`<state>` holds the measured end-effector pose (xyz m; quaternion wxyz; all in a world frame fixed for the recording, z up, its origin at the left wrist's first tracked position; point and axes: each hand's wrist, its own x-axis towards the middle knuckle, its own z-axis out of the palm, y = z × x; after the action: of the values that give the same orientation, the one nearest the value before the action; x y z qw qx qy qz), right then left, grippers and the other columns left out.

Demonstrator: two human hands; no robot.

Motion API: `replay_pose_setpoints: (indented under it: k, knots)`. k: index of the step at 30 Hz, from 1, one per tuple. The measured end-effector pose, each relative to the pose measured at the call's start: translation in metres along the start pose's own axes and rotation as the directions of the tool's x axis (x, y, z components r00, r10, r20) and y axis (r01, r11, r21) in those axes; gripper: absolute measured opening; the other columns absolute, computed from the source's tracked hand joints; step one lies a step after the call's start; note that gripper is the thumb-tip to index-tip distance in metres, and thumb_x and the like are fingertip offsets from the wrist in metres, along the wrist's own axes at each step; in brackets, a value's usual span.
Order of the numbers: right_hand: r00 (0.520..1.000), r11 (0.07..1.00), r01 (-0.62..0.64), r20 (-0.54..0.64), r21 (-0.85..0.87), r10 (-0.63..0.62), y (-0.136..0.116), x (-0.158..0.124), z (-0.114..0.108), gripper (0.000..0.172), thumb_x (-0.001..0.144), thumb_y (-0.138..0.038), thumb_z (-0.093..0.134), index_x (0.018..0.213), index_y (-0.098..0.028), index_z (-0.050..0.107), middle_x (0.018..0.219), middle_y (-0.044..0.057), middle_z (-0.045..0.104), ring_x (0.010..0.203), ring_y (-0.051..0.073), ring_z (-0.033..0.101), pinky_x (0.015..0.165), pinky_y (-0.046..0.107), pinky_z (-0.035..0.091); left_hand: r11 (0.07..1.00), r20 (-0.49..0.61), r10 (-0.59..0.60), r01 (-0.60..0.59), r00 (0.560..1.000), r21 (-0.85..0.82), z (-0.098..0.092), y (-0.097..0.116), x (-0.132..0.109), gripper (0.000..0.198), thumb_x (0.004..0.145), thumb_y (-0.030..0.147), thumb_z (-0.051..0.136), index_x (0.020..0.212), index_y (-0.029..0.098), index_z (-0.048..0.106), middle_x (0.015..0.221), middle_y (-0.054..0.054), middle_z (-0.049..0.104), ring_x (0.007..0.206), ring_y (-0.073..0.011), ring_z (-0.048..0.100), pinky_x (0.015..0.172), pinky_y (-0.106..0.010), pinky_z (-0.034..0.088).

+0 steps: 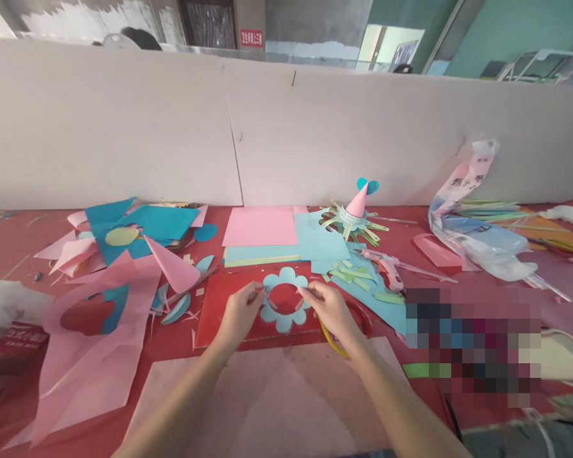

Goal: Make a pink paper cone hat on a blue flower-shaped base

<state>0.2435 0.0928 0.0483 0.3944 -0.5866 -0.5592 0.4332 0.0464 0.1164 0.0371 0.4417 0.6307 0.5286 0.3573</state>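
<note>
Flower-shaped blue ring [285, 322] sits over a red board [219, 296], just beyond the pale pink sheet [286, 401] along the near side of the desk [405, 238]; from where I stand, I can't tell whether it touches the board. The left hand [243, 312] pinches its left edge, thumb to fingers, and the right hand [332, 312] grips its right edge likewise. Past them, a pink cone [174, 266] lies on its side to the left, with pale green strips [356, 275] and a glue gun [389, 270] to the right. Farther back, a blue-eared pink hat [357, 205] stands upright before the white partition [315, 140].
</note>
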Motion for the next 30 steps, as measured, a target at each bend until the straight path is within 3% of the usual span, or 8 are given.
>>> replay_pose_setpoints:
  k: [9, 13, 16, 20, 30]
  knots:
    - [1.0, 1.0, -0.008, -0.001, 0.018, 0.008, 0.0027, 0.0002, 0.0006, 0.033, 0.081, -0.053, 0.05, 0.074, -0.022, 0.055, 0.07, 0.003, 0.069, 0.051, 0.014, 0.052, 0.049, 0.025, 0.036, 0.999, 0.009, 0.017, -0.016, 1.0, -0.028, 0.0004, 0.0019, 0.0006, 0.04, 0.083, 0.036, 0.045, 0.119, 0.019, 0.052, 0.076, -0.003, 0.071, 0.065, -0.0152, 0.063, 0.067, -0.027, 0.051]
    - [1.0, 1.0, -0.014, 0.002, 0.027, 0.014, 0.002, 0.0, 0.0018, 0.036, 0.079, -0.054, 0.051, 0.064, -0.022, 0.048, 0.067, 0.003, 0.068, 0.046, 0.014, 0.051, 0.047, 0.025, 0.038, 0.998, 0.007, 0.034, -0.034, 0.999, -0.049, 0.0018, 0.0005, -0.0003, 0.048, 0.083, 0.034, 0.046, 0.13, 0.023, 0.045, 0.083, -0.003, 0.071, 0.07, -0.015, 0.064, 0.071, -0.027, 0.052]
    - [0.998, 0.996, -0.053, 0.022, 0.069, 0.051, 0.0018, 0.0001, 0.0031, 0.036, 0.078, -0.056, 0.051, 0.066, -0.023, 0.048, 0.066, 0.003, 0.068, 0.044, 0.015, 0.052, 0.046, 0.026, 0.04, 0.996, 0.051, 0.041, -0.037, 0.998, -0.078, 0.0031, 0.0, -0.0008, 0.041, 0.082, 0.031, 0.047, 0.121, 0.024, 0.054, 0.096, -0.003, 0.069, 0.072, -0.0146, 0.065, 0.07, -0.026, 0.053]
    - [1.0, 1.0, -0.011, 0.021, 0.009, 0.011, 0.0026, 0.0006, 0.004, 0.033, 0.08, -0.054, 0.051, 0.071, -0.022, 0.055, 0.066, 0.003, 0.068, 0.054, 0.016, 0.057, 0.052, 0.026, 0.041, 0.995, 0.099, 0.09, -0.093, 0.991, 0.023, 0.0034, 0.0012, -0.0013, 0.029, 0.079, 0.027, 0.047, 0.102, 0.024, 0.065, 0.101, -0.002, 0.068, 0.077, -0.0147, 0.064, 0.072, -0.026, 0.052]
    - [1.0, 1.0, 0.028, -0.012, -0.014, -0.029, 0.0061, 0.0016, 0.0044, 0.031, 0.081, -0.051, 0.051, 0.075, -0.022, 0.059, 0.075, 0.003, 0.069, 0.066, 0.018, 0.06, 0.059, 0.026, 0.042, 0.986, 0.079, 0.114, -0.123, 0.99, 0.11, 0.0021, 0.0009, -0.002, 0.035, 0.077, 0.024, 0.047, 0.107, 0.026, 0.064, 0.103, -0.001, 0.067, 0.074, -0.0134, 0.06, 0.07, -0.025, 0.051]
